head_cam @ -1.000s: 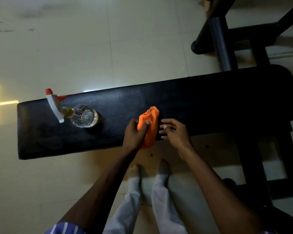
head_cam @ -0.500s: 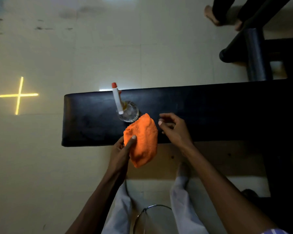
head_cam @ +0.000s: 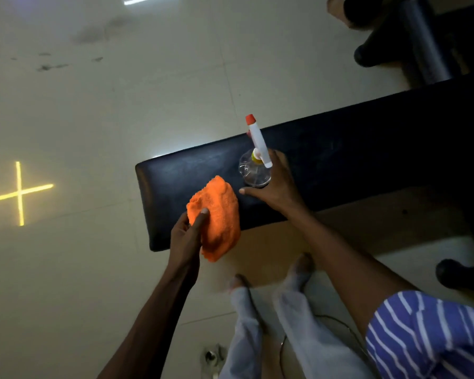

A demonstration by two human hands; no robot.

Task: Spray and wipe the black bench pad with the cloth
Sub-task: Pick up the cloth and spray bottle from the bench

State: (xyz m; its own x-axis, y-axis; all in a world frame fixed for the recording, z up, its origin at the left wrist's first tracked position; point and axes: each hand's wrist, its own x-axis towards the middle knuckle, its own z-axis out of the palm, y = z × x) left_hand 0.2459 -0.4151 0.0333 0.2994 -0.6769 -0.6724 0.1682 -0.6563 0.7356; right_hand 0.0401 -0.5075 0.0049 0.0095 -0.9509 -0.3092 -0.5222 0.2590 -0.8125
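Since the spray bottle (head_cam: pixel 255 170) standing on the black bench pad (head_cam: pixel 340 165) looks like thin clear plastic, probably light and tippy, the right hand (head_cam: pixel 274 184) curls around its body. The left hand (head_cam: pixel 188 233) pinches the soft orange cloth (head_cam: pixel 219 214) over the pad's near edge.

The left hand (head_cam: pixel 185 236) holds a crumpled orange cloth (head_cam: pixel 216 217) over the near left end of the long black padded bench pad (head_cam: pixel 353 160); the thumb presses on the cloth. The right hand (head_cam: pixel 278 184) is around a clear plastic spray bottle (head_cam: pixel 255 170) with white trigger head and red nozzle, standing on the pad just beside the cloth; pale floor tiles (head_cam: pixel 121 105) lie around.
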